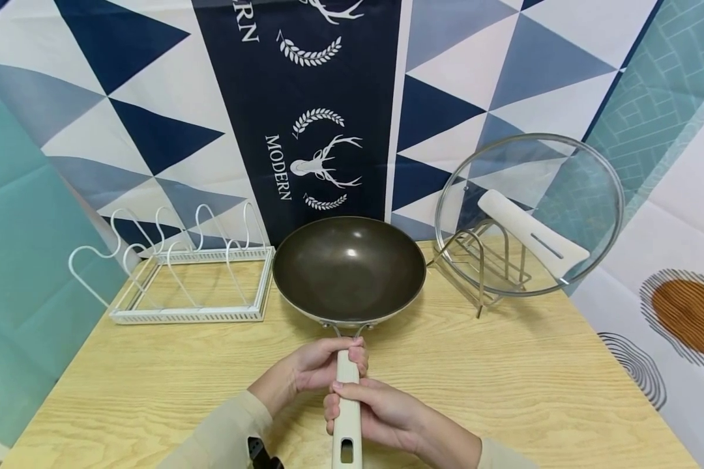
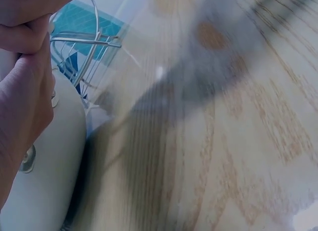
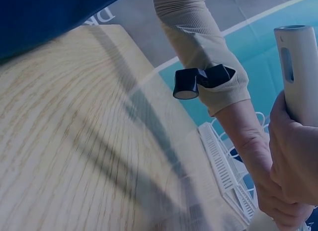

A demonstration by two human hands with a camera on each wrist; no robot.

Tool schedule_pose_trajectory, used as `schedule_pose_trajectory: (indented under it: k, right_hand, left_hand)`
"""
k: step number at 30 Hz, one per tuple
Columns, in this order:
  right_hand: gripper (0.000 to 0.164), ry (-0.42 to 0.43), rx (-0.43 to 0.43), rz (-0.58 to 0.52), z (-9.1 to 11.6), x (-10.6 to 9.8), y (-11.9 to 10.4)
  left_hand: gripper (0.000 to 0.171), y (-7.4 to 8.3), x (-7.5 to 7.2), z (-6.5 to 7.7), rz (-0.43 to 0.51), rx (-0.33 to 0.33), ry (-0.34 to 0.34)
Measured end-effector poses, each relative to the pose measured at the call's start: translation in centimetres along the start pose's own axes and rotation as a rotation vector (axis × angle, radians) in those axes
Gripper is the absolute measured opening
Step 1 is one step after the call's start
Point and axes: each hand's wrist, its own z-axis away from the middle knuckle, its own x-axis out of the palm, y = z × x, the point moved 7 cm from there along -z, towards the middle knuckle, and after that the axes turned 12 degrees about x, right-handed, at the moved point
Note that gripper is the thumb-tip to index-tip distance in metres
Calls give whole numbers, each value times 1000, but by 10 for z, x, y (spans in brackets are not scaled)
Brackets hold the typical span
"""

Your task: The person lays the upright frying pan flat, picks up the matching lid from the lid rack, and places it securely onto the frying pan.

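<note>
A wok (image 1: 349, 270) with a dark inside and a pale outer wall stands at the back middle of the table, its long cream handle (image 1: 347, 417) pointing toward me. My left hand (image 1: 322, 365) grips the handle close to the wok. Nearer to me, my right hand (image 1: 381, 413) holds the same handle, thumb across its top. The left wrist view shows the wok's pale outer side (image 2: 64, 156) beside the left hand (image 2: 25, 92). In the right wrist view, the handle's end (image 3: 298, 67) sticks out past the right hand (image 3: 293, 156).
A white wire rack (image 1: 188, 315) sits left of the wok. To the right, a metal stand (image 1: 480, 273) bears a glass lid (image 1: 592, 195) with a cream grip (image 1: 534, 231), leaning back. A patterned cloth (image 1: 305, 78) hangs behind the wooden table (image 1: 504, 365).
</note>
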Motion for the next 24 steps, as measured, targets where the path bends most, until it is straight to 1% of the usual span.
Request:
schedule_pose_trajectory:
  k: [3,5,8,11,14,18,24]
  right_hand:
    - [15,10,-1,-7,0,1,-3]
    - [13,17,-4,-10,0,1,-4]
    - [8,22,-7,-13,0,1,-4]
    - [7,16,-5,-21,0,1,-3]
    - [8,15,-10,-20,-1,1,-2]
    - [8,28,-21,-12,-2,0,-5]
    - [7,23,-18,-3,-1,1,-7]
  left_hand:
    - [32,1,-1,-2,3,-22,23]
    - [33,3,-1,-3,-13,-24,30]
    - [33,2,-2,-3,-10,-37,48]
    - [32,0,-3,-2,-1,-46,57]
    - [33,0,-3,-2,-11,-49,58]
    - [33,4,-2,-3,-30,-49,55]
    - [33,5,-1,-4,-3,-50,58]
